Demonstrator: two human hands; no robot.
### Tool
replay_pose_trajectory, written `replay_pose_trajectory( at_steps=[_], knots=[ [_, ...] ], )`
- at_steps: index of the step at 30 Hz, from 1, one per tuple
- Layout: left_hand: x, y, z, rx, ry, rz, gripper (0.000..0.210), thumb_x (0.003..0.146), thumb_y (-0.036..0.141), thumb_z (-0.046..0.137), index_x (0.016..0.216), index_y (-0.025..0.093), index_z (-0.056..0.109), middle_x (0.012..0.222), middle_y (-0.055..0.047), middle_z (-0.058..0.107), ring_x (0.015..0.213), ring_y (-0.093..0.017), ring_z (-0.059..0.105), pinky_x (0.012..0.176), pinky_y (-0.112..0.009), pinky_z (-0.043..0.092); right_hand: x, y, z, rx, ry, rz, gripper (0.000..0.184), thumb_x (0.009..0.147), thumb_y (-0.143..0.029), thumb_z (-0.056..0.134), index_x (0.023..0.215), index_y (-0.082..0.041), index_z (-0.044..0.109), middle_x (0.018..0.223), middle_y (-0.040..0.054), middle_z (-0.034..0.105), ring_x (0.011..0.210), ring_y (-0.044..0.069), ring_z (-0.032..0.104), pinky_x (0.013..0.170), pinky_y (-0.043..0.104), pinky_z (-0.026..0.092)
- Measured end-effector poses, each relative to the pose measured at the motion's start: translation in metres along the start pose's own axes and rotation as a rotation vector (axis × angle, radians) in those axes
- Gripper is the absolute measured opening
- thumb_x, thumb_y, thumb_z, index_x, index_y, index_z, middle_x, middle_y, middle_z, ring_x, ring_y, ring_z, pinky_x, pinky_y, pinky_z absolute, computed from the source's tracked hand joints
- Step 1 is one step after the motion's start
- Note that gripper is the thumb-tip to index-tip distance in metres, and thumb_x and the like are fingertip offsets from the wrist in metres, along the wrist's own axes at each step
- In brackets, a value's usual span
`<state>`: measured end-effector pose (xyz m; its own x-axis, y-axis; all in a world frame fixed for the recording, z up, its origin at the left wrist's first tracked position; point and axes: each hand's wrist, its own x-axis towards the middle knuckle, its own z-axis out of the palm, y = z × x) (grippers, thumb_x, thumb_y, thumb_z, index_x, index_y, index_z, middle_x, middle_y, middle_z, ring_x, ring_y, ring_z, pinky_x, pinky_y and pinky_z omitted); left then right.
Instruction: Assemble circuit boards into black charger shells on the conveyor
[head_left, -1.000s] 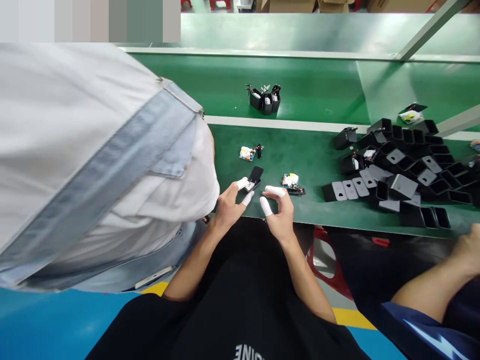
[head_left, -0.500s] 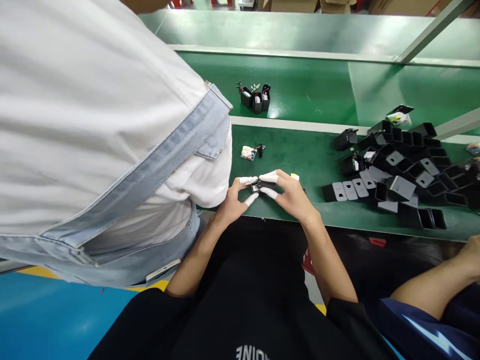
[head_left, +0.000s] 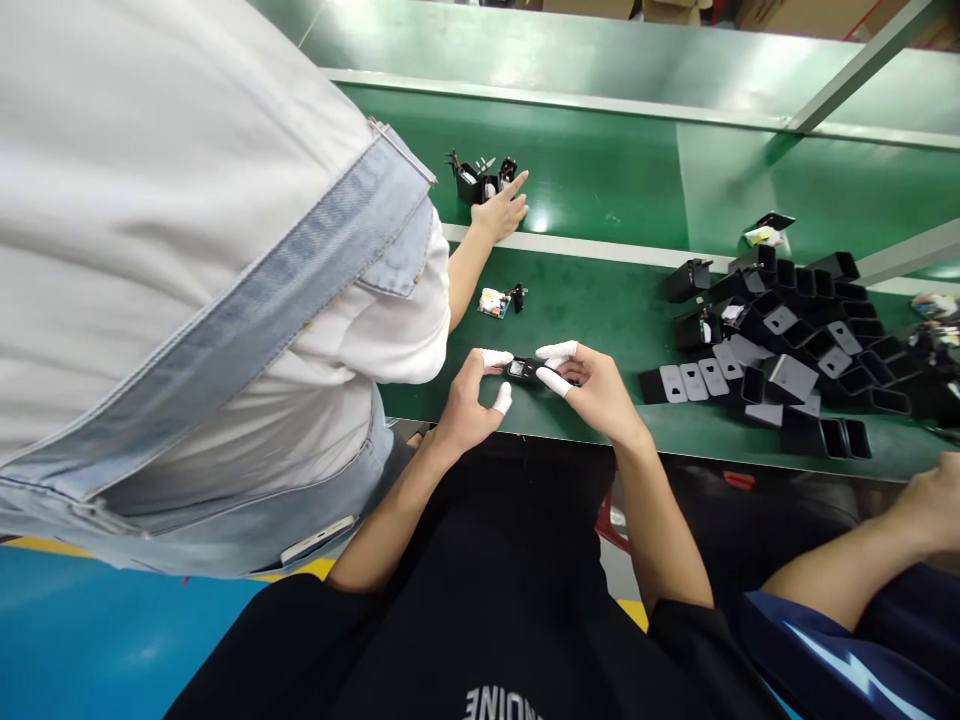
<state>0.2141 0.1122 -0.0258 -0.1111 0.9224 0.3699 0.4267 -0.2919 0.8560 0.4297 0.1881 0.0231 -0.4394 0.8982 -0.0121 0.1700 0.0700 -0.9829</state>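
A small black plastic housing (head_left: 528, 371), with a pale part showing in its left end, is between my hands near the table's front edge. My right hand (head_left: 592, 385) grips its right end between thumb and fingers, partly hiding it. At the left end, my left hand (head_left: 471, 400) has its thumb and forefinger spread; the forefinger tip is at the housing's upper corner, the thumb apart from it. White finger cots cover thumb and forefinger tips on both hands. Just beyond lies a small circuit board (head_left: 493, 302) wired to a black piece (head_left: 518, 297).
A co-worker in a white shirt (head_left: 225, 200) fills the left side, their hand (head_left: 501, 212) by several black cases with wires (head_left: 469, 182). Many black housings (head_left: 795, 330) are heaped at right. Another person's arm (head_left: 862, 550) is at lower right. A metal post (head_left: 862, 70) stands behind.
My left thumb has come away from the housing, and my right hand has shifted slightly right. The co-worker's hand has come into view beside the wired cases.
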Motion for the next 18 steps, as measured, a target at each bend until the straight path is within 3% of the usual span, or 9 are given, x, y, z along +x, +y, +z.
replay_pose_trajectory(
  at_steps=[3,8,14,18],
  knots=[
    [0.002,0.002,0.003,-0.073,-0.109,-0.01,0.05,0.101,0.017,0.069,0.15,0.021,0.062,0.144,-0.015,0.07,0.137,-0.027,0.071,0.12,-0.047,0.063,0.005,0.009,0.003,0.173,0.006,0.104,0.034,0.085,-0.044,0.095,0.106,-0.021,0.084,0.091,0.0045,0.082,0.078,0.019,0.074,0.074,0.037,0.064],
    [0.006,-0.003,0.005,-0.123,-0.111,-0.019,0.038,0.1,0.022,0.078,0.137,0.021,0.069,0.132,-0.011,0.077,0.121,-0.024,0.079,0.113,-0.042,0.066,0.008,0.02,0.009,0.181,0.053,0.077,0.032,0.082,-0.046,0.097,0.097,-0.022,0.084,0.095,0.0048,0.081,0.086,0.021,0.075,0.08,0.038,0.063],
    [0.003,-0.002,0.007,-0.064,-0.063,0.021,0.037,0.098,0.021,0.082,0.131,0.022,0.068,0.124,-0.009,0.079,0.112,-0.023,0.081,0.106,-0.041,0.07,-0.006,0.017,0.017,-0.265,0.223,-0.081,0.011,0.097,-0.036,0.08,0.098,-0.027,0.084,0.091,0.0015,0.067,0.079,0.018,0.062,0.074,0.037,0.053],
    [-0.003,0.006,0.009,0.081,0.086,0.091,0.027,0.1,0.021,0.077,0.126,0.021,0.068,0.117,-0.009,0.075,0.11,-0.023,0.08,0.1,-0.039,0.071,-0.013,0.019,0.034,-0.434,0.388,-0.224,0.022,0.102,-0.032,0.072,0.081,-0.024,0.07,0.082,0.0004,0.06,0.077,0.019,0.058,0.075,0.037,0.049]
  ],
)
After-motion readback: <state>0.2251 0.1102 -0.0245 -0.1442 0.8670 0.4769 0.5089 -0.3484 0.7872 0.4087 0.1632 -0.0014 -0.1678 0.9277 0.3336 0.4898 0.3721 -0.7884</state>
